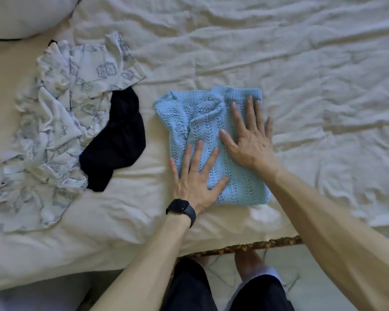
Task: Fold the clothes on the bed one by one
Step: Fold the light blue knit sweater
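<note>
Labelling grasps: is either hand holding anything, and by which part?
Nothing is gripped. The left hand lies flat, fingers straight, on the near left of the folded blue knit top; the right hand lies flat on its right side.

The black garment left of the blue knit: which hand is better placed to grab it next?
Probably the left hand: it lies flat on the near-left edge of the blue knit, closest to the black garment; the right hand presses farther right.

No text, label, brand or number can be read here. The grey-blue print on the pale garment (61, 104) at the left is too blurred to read as letters. The watch (181, 207) face is dark.
</note>
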`<state>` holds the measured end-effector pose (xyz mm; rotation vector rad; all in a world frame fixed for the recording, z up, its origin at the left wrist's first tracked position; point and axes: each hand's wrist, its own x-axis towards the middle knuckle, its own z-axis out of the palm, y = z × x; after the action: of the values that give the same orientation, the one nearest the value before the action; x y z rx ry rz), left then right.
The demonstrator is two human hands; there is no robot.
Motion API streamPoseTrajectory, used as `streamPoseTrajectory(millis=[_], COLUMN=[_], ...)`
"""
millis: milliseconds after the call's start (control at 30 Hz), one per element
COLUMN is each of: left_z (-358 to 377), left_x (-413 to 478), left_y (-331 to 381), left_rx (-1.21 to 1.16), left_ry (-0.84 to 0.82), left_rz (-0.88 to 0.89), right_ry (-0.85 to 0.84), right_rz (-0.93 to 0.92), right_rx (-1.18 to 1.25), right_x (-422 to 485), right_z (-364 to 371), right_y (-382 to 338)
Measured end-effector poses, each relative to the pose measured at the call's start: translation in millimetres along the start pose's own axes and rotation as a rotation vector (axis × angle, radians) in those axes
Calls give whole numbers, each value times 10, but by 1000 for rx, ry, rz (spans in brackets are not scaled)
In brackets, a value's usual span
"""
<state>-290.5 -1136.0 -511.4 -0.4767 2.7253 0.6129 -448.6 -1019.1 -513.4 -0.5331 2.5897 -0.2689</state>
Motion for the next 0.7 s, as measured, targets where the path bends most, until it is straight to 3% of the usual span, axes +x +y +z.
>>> streamPoseTrajectory(millis=[67, 133, 200, 267, 300, 367, 567, 700], left_z=[-67, -134, -193, -240, -222, -178, -163, -191], left_x=[-209, -403, -522, -563, -559, -551, -646, -854], left_y=[76, 115, 156, 162, 116, 3, -228, -135], left_rx=[-164, -361, -641, -912, -989, -1092, -1538, -1502], left_ry=[166, 259, 180, 103, 42, -46, -94, 14], left_rz=[-182, -515, -818, -977, -1023, -1036, -900, -894], right_ry=[80, 68, -37, -175, -213, -228, -300, -208], right_rz=[108, 281, 535, 723, 733, 686, 602, 607], right_rx=[182, 401, 712, 1030, 1116, 1169, 1367, 1354], right_x=[-354, -762, -1134, -1372, -1431, -1468, -1451, -1666], right_z=[-87, -126, -123, -70, -54, -20, -47, -101], right_y=[22, 111, 220, 302, 324, 373, 484, 507])
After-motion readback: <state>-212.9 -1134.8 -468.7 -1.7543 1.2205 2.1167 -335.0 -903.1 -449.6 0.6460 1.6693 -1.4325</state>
